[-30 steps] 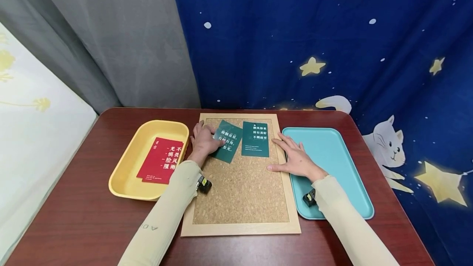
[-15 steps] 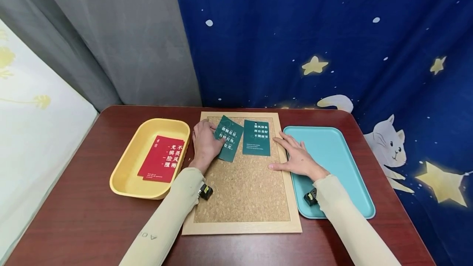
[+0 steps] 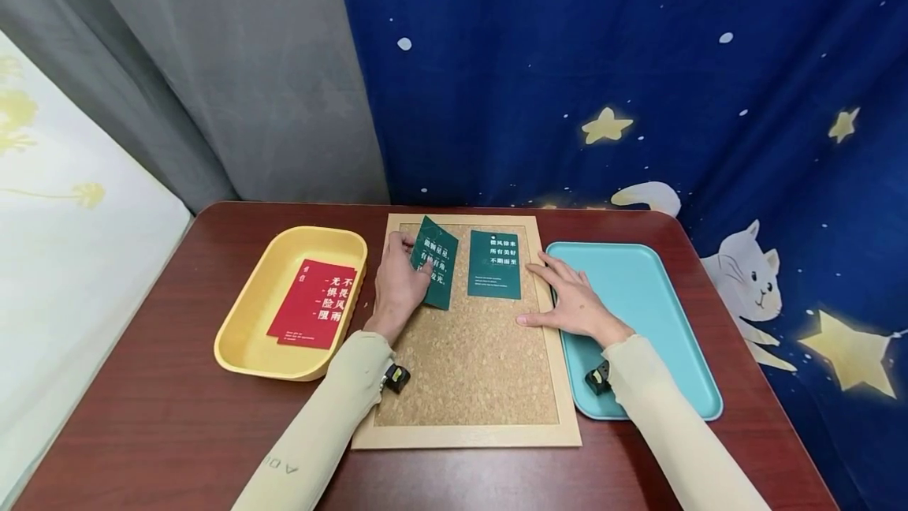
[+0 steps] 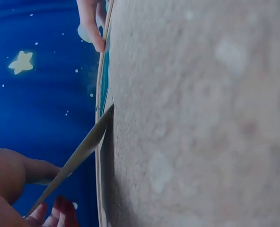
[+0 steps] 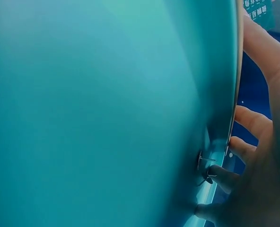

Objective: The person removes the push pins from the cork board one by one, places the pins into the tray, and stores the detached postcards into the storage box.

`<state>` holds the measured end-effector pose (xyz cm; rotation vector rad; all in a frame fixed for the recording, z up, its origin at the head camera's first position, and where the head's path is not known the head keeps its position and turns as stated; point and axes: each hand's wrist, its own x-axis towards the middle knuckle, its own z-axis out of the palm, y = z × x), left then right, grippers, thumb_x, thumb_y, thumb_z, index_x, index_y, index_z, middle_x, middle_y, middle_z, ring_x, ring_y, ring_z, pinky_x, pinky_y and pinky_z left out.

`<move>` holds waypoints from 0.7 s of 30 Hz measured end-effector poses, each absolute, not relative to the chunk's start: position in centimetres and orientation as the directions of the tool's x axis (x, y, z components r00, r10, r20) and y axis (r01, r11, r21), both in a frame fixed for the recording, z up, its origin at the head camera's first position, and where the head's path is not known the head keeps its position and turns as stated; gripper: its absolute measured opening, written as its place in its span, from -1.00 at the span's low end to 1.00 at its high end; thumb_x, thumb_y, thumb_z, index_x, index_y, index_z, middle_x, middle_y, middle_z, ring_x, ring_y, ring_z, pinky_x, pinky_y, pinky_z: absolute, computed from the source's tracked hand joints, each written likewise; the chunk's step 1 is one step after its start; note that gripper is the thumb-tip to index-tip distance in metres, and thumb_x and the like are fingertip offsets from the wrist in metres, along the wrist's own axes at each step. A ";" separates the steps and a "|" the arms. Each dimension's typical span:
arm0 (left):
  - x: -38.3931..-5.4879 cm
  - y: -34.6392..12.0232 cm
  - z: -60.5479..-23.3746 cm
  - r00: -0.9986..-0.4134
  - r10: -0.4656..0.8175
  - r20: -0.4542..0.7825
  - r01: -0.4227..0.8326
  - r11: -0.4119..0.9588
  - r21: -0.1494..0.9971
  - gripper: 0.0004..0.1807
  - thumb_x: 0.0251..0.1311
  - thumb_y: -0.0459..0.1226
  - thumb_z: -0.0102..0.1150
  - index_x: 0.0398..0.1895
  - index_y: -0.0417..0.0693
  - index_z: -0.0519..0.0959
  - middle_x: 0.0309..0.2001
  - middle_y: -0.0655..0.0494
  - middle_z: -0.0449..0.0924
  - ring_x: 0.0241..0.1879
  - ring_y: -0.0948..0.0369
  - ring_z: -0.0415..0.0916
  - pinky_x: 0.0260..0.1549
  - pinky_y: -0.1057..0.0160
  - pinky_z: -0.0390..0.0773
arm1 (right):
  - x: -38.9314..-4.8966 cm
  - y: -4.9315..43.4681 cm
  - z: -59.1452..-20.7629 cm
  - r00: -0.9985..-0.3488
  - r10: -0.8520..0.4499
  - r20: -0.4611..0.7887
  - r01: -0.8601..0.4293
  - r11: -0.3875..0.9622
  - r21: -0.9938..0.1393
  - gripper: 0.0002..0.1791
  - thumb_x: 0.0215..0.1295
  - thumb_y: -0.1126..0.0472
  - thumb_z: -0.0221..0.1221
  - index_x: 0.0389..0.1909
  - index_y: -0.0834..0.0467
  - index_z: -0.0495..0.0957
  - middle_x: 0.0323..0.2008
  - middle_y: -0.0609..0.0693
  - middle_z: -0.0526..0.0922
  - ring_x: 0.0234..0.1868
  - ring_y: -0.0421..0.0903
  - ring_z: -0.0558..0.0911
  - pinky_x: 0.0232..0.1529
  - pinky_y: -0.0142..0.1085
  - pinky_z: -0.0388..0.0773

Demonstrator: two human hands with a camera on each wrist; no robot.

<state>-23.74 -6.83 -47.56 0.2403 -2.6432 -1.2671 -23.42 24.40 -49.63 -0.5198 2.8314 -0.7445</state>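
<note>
My left hand (image 3: 401,281) pinches a dark green card with white characters (image 3: 438,262) between thumb and fingers over the cork board (image 3: 468,369). In the left wrist view the card (image 4: 81,153) slants up, its far edge down at the cork and its near edge raised between thumb and fingers. A second green card (image 3: 494,262) lies flat to its right, with a small pale dot near its top. My right hand (image 3: 573,302) rests with spread fingers over the board's right wooden frame, thumb on the frame's inner side and other fingers near the blue tray (image 3: 641,290).
Left of the board stands a yellow bin (image 3: 244,345) holding red cards (image 3: 312,302). In the right wrist view, thumbtacks (image 5: 205,176) lie inside the tray's edge by the fingertips. A blue star-patterned curtain (image 3: 511,85) hangs behind the table (image 3: 149,385).
The left card has gone from lying nearly flat to tilted, its left side lifted. My left hand has turned and gathered closer around its left edge. My right hand stays in place.
</note>
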 end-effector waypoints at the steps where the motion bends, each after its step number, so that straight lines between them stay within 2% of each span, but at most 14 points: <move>1: -23.7 -6.8 -47.6 -0.968 -0.230 0.104 -0.059 0.606 0.793 -0.47 0.29 -0.29 0.37 0.23 -0.09 0.34 0.07 -0.14 0.58 -0.02 -0.08 0.59 -0.05 -0.08 0.60 | -23.4 24.4 -49.6 -0.925 -0.373 -0.072 -0.290 0.816 -0.501 0.18 0.00 -0.41 0.47 0.61 -0.09 0.22 0.70 0.09 -0.01 0.70 0.21 -0.02 0.55 0.49 -0.22; 6: -23.4 -6.8 -47.6 -0.970 -0.220 0.109 -0.033 0.558 0.829 -0.47 0.36 -0.32 0.29 0.31 -0.09 0.30 -0.01 -0.19 0.64 -0.12 -0.11 0.65 -0.13 -0.06 0.63 | -23.5 24.3 -49.6 -0.925 -0.374 -0.070 -0.293 0.818 -0.495 0.17 0.00 -0.41 0.47 0.61 -0.08 0.22 0.70 0.10 -0.01 0.70 0.22 -0.02 0.55 0.49 -0.21; 10: -23.2 -6.8 -47.5 -0.969 -0.216 0.122 -0.014 0.539 0.842 -0.45 0.39 -0.32 0.26 0.36 -0.08 0.28 0.00 -0.19 0.66 -0.14 -0.07 0.69 -0.22 -0.02 0.70 | -23.5 24.3 -49.6 -0.925 -0.375 -0.066 -0.296 0.817 -0.495 0.17 0.01 -0.41 0.47 0.61 -0.08 0.22 0.70 0.09 -0.01 0.70 0.23 -0.02 0.54 0.50 -0.21; 15: -23.0 -6.8 -47.5 -0.966 -0.215 0.144 0.021 0.488 0.872 -0.41 0.41 -0.32 0.25 0.43 0.05 0.29 0.00 -0.14 0.72 -0.15 -0.03 0.76 -0.33 0.02 0.77 | -23.5 24.4 -49.7 -0.924 -0.377 -0.064 -0.297 0.812 -0.502 0.18 0.00 -0.41 0.47 0.61 -0.07 0.22 0.70 0.09 -0.02 0.70 0.22 -0.02 0.54 0.50 -0.21; 21: -22.8 -7.0 -47.5 -0.965 -0.202 0.167 0.055 0.466 0.883 -0.34 0.43 -0.32 0.24 0.51 0.16 0.26 0.04 -0.12 0.75 -0.13 -0.01 0.79 -0.34 0.06 0.79 | -23.5 24.5 -49.8 -0.925 -0.376 -0.065 -0.293 0.809 -0.509 0.18 0.01 -0.41 0.47 0.61 -0.08 0.21 0.70 0.09 -0.02 0.70 0.21 -0.02 0.55 0.49 -0.25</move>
